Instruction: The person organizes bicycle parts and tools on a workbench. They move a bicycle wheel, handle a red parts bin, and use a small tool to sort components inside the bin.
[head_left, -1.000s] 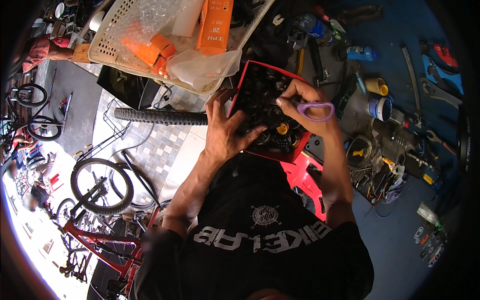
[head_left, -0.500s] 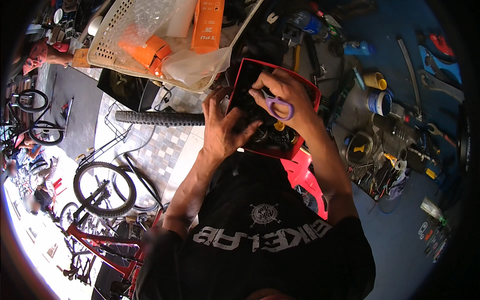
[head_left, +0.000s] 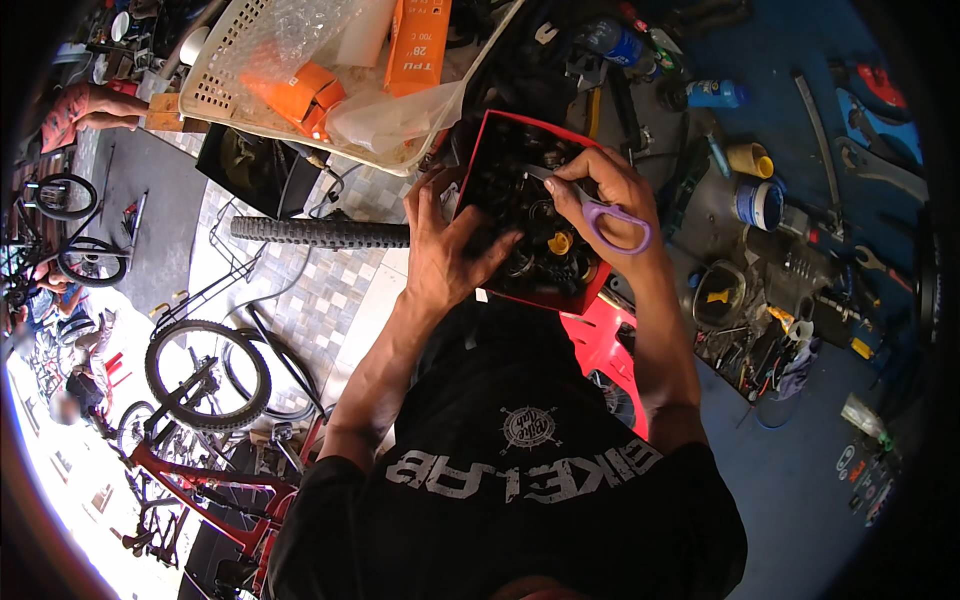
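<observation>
A red box (head_left: 487, 137) full of small dark parts is held in front of me. My left hand (head_left: 442, 245) grips its left wall, some fingers outside and others reaching over the edge into it. Over the right side of the box, my right hand (head_left: 612, 195) holds a pair of scissors with purple handles (head_left: 645, 236). The metal blades (head_left: 540, 172) point left over the dark parts. Among those parts lies a small yellow piece (head_left: 559, 243). The dark parts are too crowded to name one by one.
A cream plastic basket (head_left: 200, 97) with orange boxes and clear wrap stands beyond the left hand. A tyre (head_left: 320, 234) and a bicycle wheel (head_left: 208, 376) are to the left. Tools and a blue bottle (head_left: 715, 94) lie to the right. Another person's arm (head_left: 110, 105) shows far left.
My right hand has moved right with the scissors, uncovering more of the dark parts and the yellow piece. My left hand stays at the box's left wall.
</observation>
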